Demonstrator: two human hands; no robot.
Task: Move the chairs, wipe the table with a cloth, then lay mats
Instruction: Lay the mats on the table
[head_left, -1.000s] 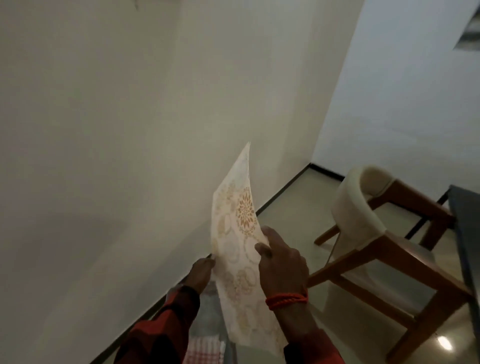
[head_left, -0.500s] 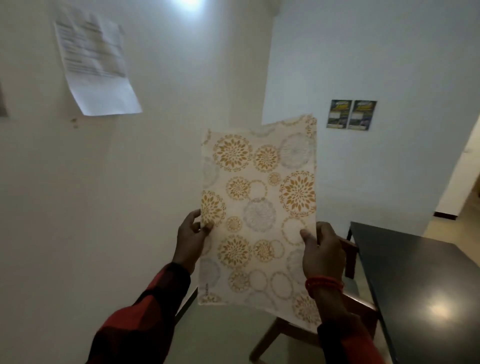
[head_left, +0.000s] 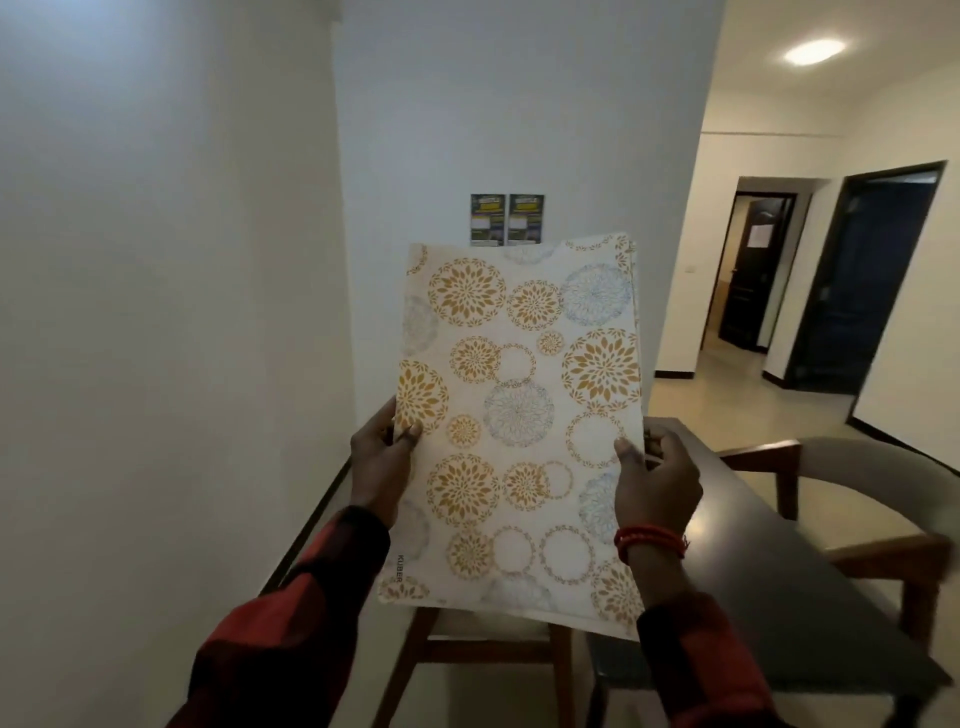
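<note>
The left hand (head_left: 378, 457) is pinching the left edge of the mat (head_left: 519, 426), its thumb lying on the patterned face and its fingers curled behind. The right hand (head_left: 655, 480) is pinching the right edge in the same way, thumb on the front and fingers wrapped round the back. Between them the mat is being held upright in the air at chest height, its long side standing vertical and its face turned to the camera. It is cream with gold and grey flower circles; thin extra edges are showing at its top right corner, so more than one sheet may be in the grip, though that cannot be told for sure. A red thread band (head_left: 650, 540) is sitting on the right wrist, and both sleeves are red and dark checked.

Below the mat, a wooden chair (head_left: 483, 654) with a pale seat is standing just beside the near end of the dark table (head_left: 769, 587). A second chair (head_left: 878, 509) with a pale curved back is standing at the table's right side. Two small posters (head_left: 506, 218) are hanging on the white wall behind, and dark doorways (head_left: 857, 280) are opening off the hall to the right. No container is showing anywhere in view.
</note>
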